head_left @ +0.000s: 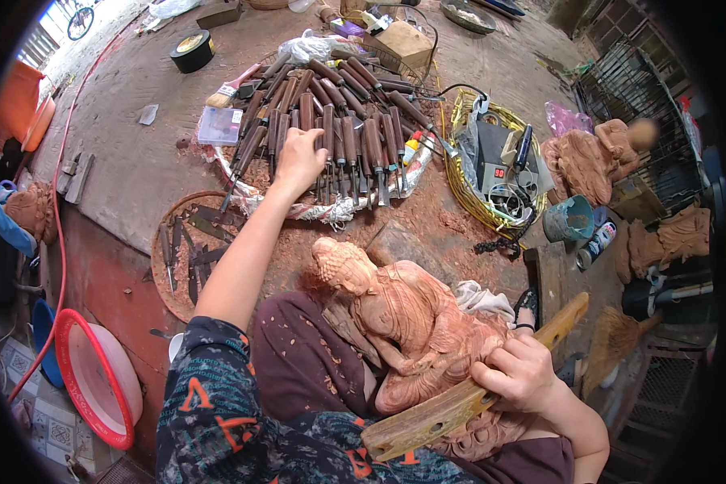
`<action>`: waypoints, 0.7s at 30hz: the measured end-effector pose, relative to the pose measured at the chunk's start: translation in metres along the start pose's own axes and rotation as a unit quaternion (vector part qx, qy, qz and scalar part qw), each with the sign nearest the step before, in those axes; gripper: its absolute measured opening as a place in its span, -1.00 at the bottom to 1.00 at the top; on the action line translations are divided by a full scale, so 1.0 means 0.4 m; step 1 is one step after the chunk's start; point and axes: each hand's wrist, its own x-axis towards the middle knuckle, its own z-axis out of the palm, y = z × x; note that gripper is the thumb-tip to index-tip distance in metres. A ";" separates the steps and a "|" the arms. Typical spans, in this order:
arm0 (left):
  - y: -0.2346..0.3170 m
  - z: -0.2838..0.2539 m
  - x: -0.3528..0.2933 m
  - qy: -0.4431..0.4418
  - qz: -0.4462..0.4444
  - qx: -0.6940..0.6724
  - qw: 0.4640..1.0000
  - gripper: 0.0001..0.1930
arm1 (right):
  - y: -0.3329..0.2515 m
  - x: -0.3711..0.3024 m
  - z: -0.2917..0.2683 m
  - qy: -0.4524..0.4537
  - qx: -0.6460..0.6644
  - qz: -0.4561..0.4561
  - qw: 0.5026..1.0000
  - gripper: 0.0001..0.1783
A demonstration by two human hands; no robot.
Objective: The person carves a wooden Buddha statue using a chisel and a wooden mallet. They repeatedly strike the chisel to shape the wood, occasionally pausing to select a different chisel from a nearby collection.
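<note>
My left hand (pixel 302 157) reaches out over a wide basket of wood-carving chisels (pixel 351 141) with dark brown handles. Its fingers are curled round one chisel's handle among the others; how firmly it is held is hidden. My right hand (pixel 520 375) grips a long, worn wooden bar (pixel 436 427) with round holes along it, which slants across my lap. Behind the bar, a carved reddish-wood seated figure (pixel 415 310) with a knobbly head leans across my legs, its head toward the upper left.
Left of the figure lies a round tray (pixel 169 294) of blades and files. To the right are a control box (pixel 504 161) in a coil of yellow cable, a bucket (pixel 569 219), a spray can (pixel 597 244) and another carving (pixel 585 161). A red-rimmed basin (pixel 77 323) stands at the left.
</note>
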 end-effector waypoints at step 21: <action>-0.233 -0.205 -0.066 -0.021 -0.209 -0.089 0.974 -0.89 | -0.010 -0.001 0.002 -0.027 0.009 0.023 0.999 -0.57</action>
